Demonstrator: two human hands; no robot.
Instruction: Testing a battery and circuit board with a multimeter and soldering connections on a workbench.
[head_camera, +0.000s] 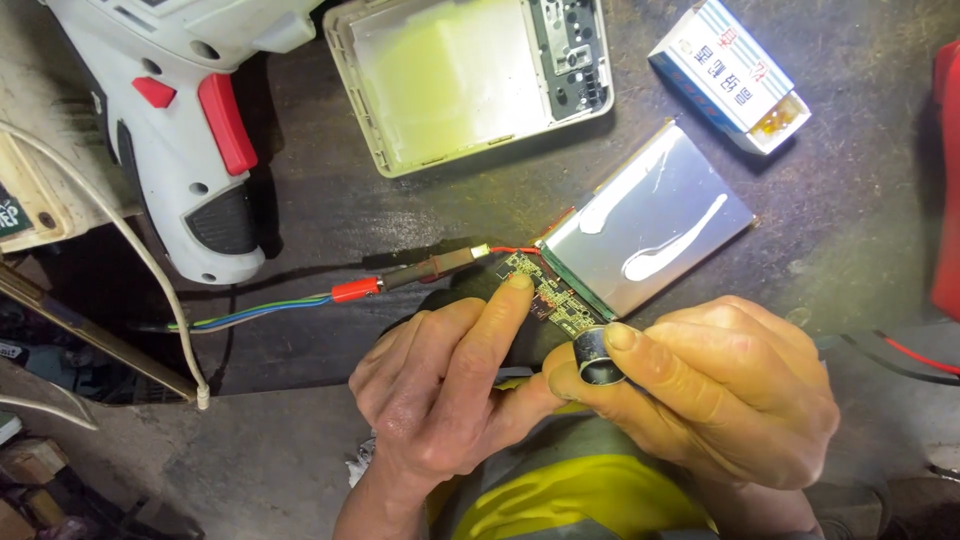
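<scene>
We press the left hand (440, 390) index fingertip onto the small circuit board (548, 292) at the edge of the silver pouch battery (650, 225). The right hand (720, 390) pinches a short metal ring-shaped loupe (598, 358) just beside the board. 1 red-tipped probe (400, 278) lies touching the board's corner. A white cordless screwdriver (185, 120), an open plastic case (465, 75) and a small cardboard box (730, 75) lie on the dark bench (320, 220).

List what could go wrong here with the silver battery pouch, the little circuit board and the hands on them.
1. The left hand presses a fingertip on the small green circuit board wired to the flat silver battery pouch; a slip might bridge contacts.
2. The right hand holds a short metal ring beside the board; touching it could short it.
3. The thin red wire could tear off.
</scene>
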